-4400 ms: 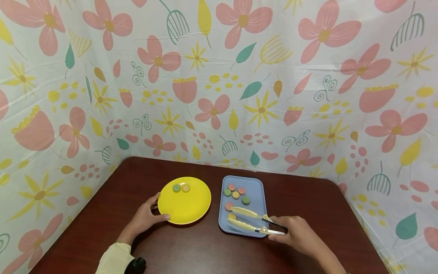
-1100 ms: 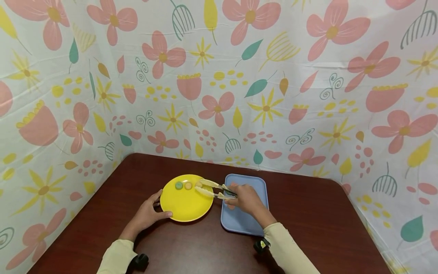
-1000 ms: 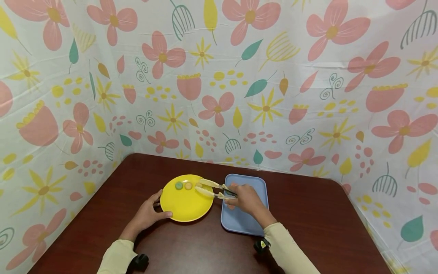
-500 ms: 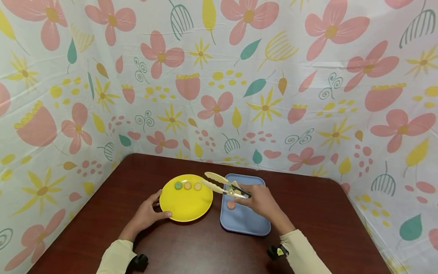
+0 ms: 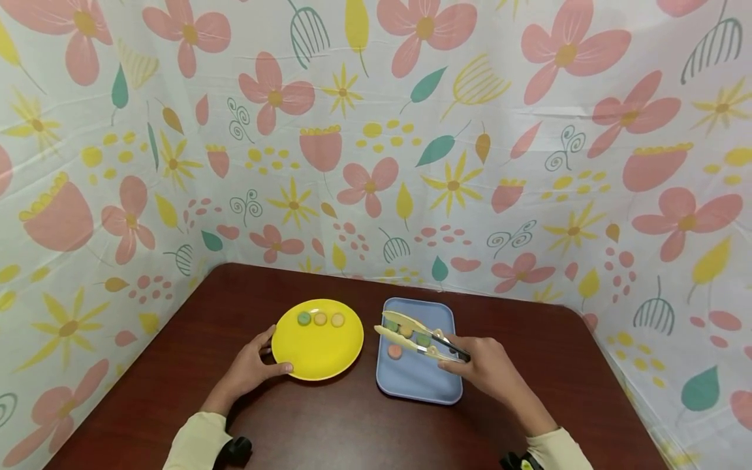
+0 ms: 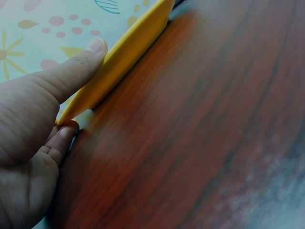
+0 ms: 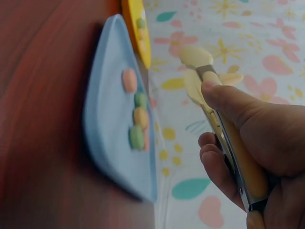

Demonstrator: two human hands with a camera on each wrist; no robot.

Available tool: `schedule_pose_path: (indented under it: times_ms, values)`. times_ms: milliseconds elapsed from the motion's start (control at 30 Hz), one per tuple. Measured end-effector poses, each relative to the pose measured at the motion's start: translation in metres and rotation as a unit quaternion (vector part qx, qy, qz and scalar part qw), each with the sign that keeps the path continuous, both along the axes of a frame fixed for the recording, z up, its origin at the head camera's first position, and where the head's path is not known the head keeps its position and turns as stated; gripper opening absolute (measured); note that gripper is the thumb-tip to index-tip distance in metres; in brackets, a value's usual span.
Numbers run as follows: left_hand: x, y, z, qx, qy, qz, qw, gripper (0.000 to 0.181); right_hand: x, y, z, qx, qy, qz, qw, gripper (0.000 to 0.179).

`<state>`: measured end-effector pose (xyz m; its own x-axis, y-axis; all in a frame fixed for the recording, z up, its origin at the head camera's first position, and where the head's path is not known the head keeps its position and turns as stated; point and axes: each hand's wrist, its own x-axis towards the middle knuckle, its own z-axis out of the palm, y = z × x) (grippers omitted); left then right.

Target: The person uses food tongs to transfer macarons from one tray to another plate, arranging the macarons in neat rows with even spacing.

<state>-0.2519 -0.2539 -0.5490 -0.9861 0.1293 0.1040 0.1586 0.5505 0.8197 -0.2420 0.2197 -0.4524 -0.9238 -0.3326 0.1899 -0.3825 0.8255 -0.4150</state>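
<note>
My left hand (image 5: pixel 249 365) holds the left rim of a yellow plate (image 5: pixel 317 356), thumb on the rim and fingertips at its underside in the left wrist view. On the plate sit a green macaron (image 5: pixel 303 318) and two pale yellow-orange ones (image 5: pixel 329 320) in a row. My right hand (image 5: pixel 487 367) grips cream-tipped tongs (image 5: pixel 402 340) above a blue tray (image 5: pixel 420 385). The tong tips stand apart, with nothing visibly pinched. On the tray lie a pink macaron (image 5: pixel 395 352) and a cluster of green, yellow and pink ones (image 7: pixel 140 116), partly hidden by the tongs in the head view.
Plate and tray stand side by side on a dark brown wooden table (image 5: pixel 329 424), a narrow gap between them. A flower-printed cloth (image 5: pixel 364 98) hangs behind the table and along its sides. Dark bands (image 5: pixel 235 452) sit at both wrists.
A yellow macaron has gone from the tray to the plate, let go by the tongs. My right hand has drawn the tongs back right over the tray. My left hand keeps its hold.
</note>
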Motion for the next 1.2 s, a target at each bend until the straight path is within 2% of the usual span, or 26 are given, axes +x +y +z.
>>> schedule_pose_path:
  times_ms: [200,500,867,1200]
  values:
    - [0.000,0.001,0.001,-0.001,-0.006,0.000,1.0000,0.106,0.007,0.020,-0.010,0.020,0.005,0.000,0.9998,0.060]
    - [-0.001,-0.001,0.001,0.004,-0.007,-0.001,1.0000,0.106,0.007,0.037,-0.025,0.020,0.025,0.036,0.9988,0.048]
    - [-0.001,-0.001,-0.001,0.002,-0.005,0.000,1.0000,0.106,-0.002,0.042,-0.042,0.027,0.005,0.048,0.9985,0.061]
    - [0.000,0.000,0.000,0.002,-0.009,0.003,1.0000,0.105,-0.007,0.042,-0.046,0.042,-0.011,0.044,0.9981,0.061]
